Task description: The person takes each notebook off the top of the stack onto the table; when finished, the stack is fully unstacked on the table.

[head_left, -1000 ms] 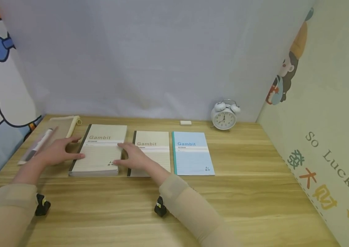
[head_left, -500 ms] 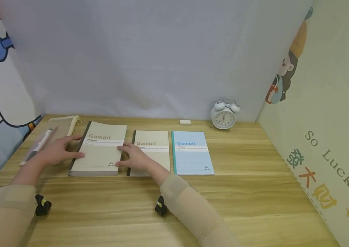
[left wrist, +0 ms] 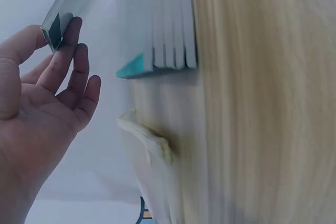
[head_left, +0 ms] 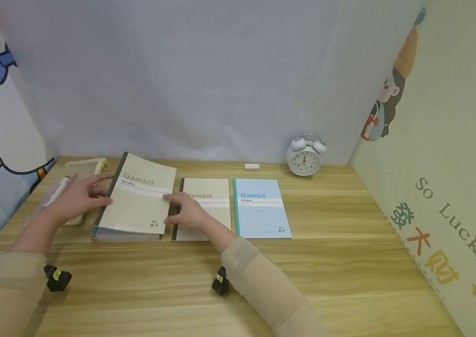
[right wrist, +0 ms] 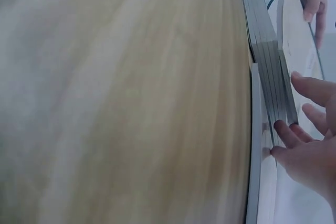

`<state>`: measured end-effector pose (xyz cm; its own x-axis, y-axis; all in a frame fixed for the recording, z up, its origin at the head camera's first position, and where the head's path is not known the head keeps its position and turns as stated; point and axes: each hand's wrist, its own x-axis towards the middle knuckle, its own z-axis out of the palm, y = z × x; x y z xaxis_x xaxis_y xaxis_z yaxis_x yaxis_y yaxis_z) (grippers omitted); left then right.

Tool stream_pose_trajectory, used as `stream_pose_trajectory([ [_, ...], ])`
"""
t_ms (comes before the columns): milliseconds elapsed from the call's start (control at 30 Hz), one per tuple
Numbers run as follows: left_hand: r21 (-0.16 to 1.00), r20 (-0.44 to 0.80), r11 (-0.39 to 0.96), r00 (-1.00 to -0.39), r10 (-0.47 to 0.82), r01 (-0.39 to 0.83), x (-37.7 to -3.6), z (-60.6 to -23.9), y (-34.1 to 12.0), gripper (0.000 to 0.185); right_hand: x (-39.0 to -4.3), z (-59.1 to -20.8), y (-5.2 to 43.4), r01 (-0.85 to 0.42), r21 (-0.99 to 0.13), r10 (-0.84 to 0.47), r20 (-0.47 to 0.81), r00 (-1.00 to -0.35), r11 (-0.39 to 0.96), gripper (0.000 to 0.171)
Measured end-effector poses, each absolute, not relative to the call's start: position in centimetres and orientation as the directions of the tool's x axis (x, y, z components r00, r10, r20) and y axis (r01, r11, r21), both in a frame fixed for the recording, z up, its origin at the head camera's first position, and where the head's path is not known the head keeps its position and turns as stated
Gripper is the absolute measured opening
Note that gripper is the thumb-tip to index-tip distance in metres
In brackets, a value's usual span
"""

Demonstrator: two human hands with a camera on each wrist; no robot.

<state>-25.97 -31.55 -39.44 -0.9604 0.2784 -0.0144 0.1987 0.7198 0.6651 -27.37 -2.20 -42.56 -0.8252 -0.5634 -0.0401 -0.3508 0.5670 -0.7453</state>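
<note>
The top notebook (head_left: 139, 194) sits at an angle on its stack (head_left: 130, 237), on the left part of the surface (head_left: 347, 281) between the pouch (head_left: 79, 169) and the single cream notebook (head_left: 221, 210), its spine side raised. The left hand (head_left: 75, 196) pinches that spine edge between thumb and fingers, nearly closed on the cover's thickness, probably because the gap it makes parts this book from those beneath. The right hand (head_left: 189, 213) is loosely bent, thumb and fingers apart, touching the opposite edge, perhaps to keep it from sliding (I cannot tell whether it truly pinches). The stack, cream notebook and blue notebook (head_left: 261, 210) have their front edges nearly in line, likely for tidiness. The eraser (head_left: 252, 166) and alarm clock (head_left: 305, 161) stand by the surface's back edge. Room to move lies in front of the row and between the blue notebook and the surface's right edge; leftward, the pouch and pen (head_left: 58, 189) crowd the left hand.
</note>
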Motion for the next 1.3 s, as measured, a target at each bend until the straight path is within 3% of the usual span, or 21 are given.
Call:
stream_pose_trajectory([
  [200,0.715,0.039,0.673,-0.972,0.233,0.190,-25.7,-38.0,-30.1,0.079,-27.8,-42.1,-1.3,-0.176,-0.922,-0.507,-0.026,-0.862,0.346,0.063],
  [367,0.717,0.067,0.664,-0.970,0.234,0.210,-25.4,-37.0,-28.9,0.076,-27.9,-40.6,-0.1,-0.135,-0.954,-0.431,0.008,-0.902,0.267,0.057],
  [733,0.627,0.079,0.747,-0.972,0.221,0.221,-24.7,-33.6,-25.1,0.080,-26.7,-34.7,4.4,-0.184,-0.954,-0.440,0.064,-0.896,0.235,0.052],
  [1000,0.734,0.213,0.571,-0.922,0.323,0.369,-25.0,-32.6,-21.5,0.077,-27.9,-33.7,8.2,-0.244,-0.953,-0.453,0.140,-0.880,0.180,0.051],
  [1300,0.756,0.267,0.507,-0.902,0.340,0.415,-25.4,-31.5,-16.8,0.078,-28.4,-32.4,13.6,-0.289,-0.946,-0.443,0.198,-0.875,0.149,0.054],
])
